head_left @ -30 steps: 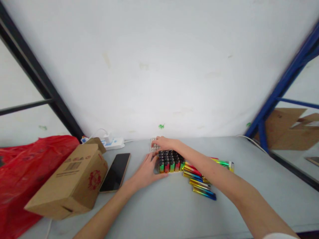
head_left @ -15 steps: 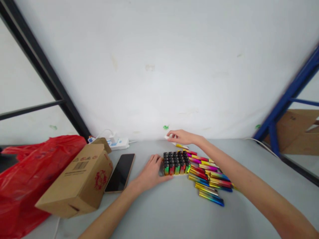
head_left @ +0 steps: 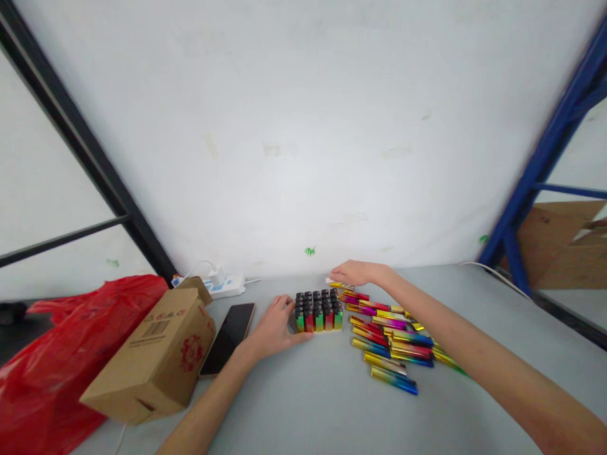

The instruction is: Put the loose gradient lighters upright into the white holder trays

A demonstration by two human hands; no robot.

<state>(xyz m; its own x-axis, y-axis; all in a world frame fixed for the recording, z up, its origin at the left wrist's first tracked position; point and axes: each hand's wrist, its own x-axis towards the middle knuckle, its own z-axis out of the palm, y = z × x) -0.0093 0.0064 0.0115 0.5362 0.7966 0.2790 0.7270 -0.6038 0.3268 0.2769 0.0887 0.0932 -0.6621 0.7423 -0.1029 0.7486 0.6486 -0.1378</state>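
A block of upright lighters with black tops and coloured shiny bodies stands in rows near the table's middle. My left hand rests at its left side, thumb and fingers spread around the corner and touching it. Behind and to the right, my right hand is low over the table by the wall, beside a small white piece; its fingers are mostly hidden, so its hold cannot be made out. Several loose metallic coloured sleeves or lighters lie in a pile right of the block, partly under my right forearm.
A black phone lies left of my left hand. Beyond it are a cardboard box, a red plastic bag and a white power strip by the wall. A blue frame stands at the right.
The view has shifted slightly. The block and my left hand have moved a little left, away from the loose pile. My right hand has lowered and moved right with the white piece beside it.
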